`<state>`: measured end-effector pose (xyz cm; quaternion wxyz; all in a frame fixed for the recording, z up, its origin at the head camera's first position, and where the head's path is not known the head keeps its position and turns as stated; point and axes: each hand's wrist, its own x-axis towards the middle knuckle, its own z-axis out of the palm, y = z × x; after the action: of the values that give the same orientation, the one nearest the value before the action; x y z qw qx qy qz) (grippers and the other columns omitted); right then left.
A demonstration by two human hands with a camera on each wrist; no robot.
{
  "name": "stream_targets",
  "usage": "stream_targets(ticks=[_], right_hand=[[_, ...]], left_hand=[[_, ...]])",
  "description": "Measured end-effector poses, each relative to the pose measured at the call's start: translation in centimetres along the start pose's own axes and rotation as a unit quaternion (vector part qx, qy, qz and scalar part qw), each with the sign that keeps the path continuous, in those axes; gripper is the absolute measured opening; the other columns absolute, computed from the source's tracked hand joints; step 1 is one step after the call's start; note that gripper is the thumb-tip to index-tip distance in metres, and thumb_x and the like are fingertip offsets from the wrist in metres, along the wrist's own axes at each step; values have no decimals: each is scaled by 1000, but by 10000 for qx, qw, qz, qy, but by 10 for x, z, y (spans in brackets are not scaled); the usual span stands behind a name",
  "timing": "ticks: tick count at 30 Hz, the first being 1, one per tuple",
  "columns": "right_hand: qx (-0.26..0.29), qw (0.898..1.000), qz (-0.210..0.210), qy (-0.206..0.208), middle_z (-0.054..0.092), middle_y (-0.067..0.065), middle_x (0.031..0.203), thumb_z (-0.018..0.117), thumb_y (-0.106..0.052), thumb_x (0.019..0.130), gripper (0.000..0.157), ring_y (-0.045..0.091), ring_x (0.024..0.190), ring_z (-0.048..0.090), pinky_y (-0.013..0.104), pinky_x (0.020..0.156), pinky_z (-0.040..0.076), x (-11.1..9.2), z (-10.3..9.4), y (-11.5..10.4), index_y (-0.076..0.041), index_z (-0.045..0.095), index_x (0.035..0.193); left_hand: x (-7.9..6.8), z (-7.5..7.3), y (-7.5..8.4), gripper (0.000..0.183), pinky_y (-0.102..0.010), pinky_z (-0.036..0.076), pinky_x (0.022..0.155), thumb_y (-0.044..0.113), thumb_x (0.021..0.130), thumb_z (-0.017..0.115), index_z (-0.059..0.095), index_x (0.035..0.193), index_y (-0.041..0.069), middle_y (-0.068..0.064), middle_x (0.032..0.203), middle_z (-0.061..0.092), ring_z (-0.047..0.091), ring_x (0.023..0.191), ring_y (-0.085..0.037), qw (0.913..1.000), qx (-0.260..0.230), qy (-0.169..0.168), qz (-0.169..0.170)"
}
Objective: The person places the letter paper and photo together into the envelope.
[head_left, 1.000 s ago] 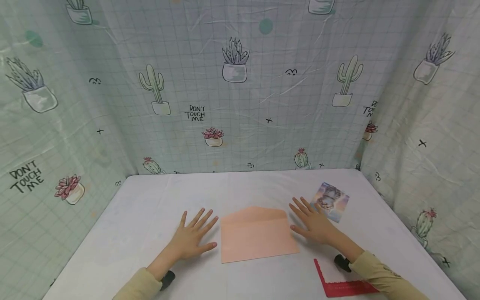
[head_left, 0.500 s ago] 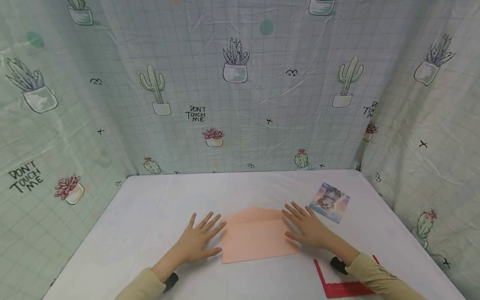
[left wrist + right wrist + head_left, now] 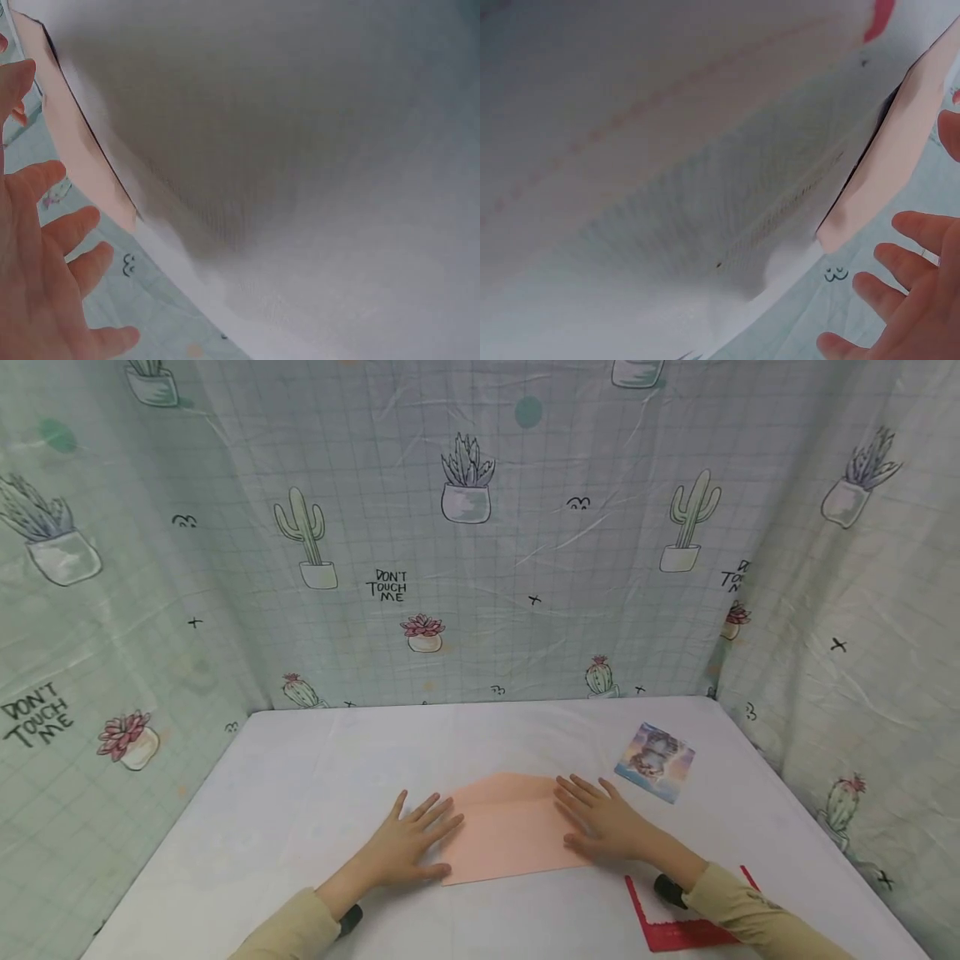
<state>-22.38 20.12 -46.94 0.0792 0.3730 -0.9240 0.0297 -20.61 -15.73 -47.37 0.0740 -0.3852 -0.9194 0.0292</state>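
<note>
A peach envelope (image 3: 510,843) lies flat on the white table, its pointed flap unfolded toward the far side. Over its left edge my left hand (image 3: 405,847) is spread, palm down, with straight fingertips above the paper. My right hand (image 3: 609,827) overlaps the right edge, fingers extended toward the envelope's middle. Both wrist views show the fingers of the left hand (image 3: 45,277) and right hand (image 3: 919,292) apart from one another, holding nothing. Whether the fingertips touch the paper I cannot tell. Beyond the right hand lies a picture card (image 3: 655,762).
A red-bordered piece (image 3: 682,935) with a pale middle lies at the front right, partly hidden by the right sleeve (image 3: 750,910). A cactus-print cloth (image 3: 465,568) hangs behind the table (image 3: 337,752) and along both sides. Dark wrist cameras sit under each wrist.
Both hands have moved inward from beside the envelope to over its left and right edges, and slightly nearer the front. The picture card is now uncovered by the right hand. The envelope stays put.
</note>
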Motion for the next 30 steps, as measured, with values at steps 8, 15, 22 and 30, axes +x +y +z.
stream_targets(ticks=[8, 15, 22, 30], right_hand=[[-101, 9986, -168, -487, 29, 12, 145, 48, -47, 86, 63, 32, 132, 29, 61, 98, 24, 4, -3, -4, -9, 38, 135], [-85, 9977, -139, -654, 29, 10, 146, 49, -49, 85, 66, 30, 133, 28, 60, 100, 22, 5, 0, -3, -10, 36, 137], [-94, 9975, -134, -686, 31, 11, 145, 50, -49, 84, 67, 30, 133, 28, 61, 100, 22, 6, 0, -3, -9, 37, 136], [-35, 9955, -40, -951, 29, 12, 145, 50, -49, 84, 67, 32, 133, 27, 61, 101, 20, 8, -3, -4, -8, 36, 136]], left_hand=[[1, -4, 3, 65, -66, 22, 97, 57, 82, 47, 40, 135, 19, -10, 141, 38, 35, 130, -30, 9996, -7, 41, 283], [2, -3, 3, 65, -65, 18, 100, 59, 83, 44, 38, 136, 22, -8, 143, 34, 31, 132, -27, 9995, -87, -267, 128], [2, -3, 1, 64, -65, 18, 99, 59, 84, 43, 38, 136, 22, -8, 142, 36, 32, 132, -28, 9995, -50, -261, 170], [1, -5, 0, 64, -65, 20, 99, 61, 83, 41, 39, 135, 24, -7, 142, 37, 33, 132, -28, 9990, 61, -399, 177]])
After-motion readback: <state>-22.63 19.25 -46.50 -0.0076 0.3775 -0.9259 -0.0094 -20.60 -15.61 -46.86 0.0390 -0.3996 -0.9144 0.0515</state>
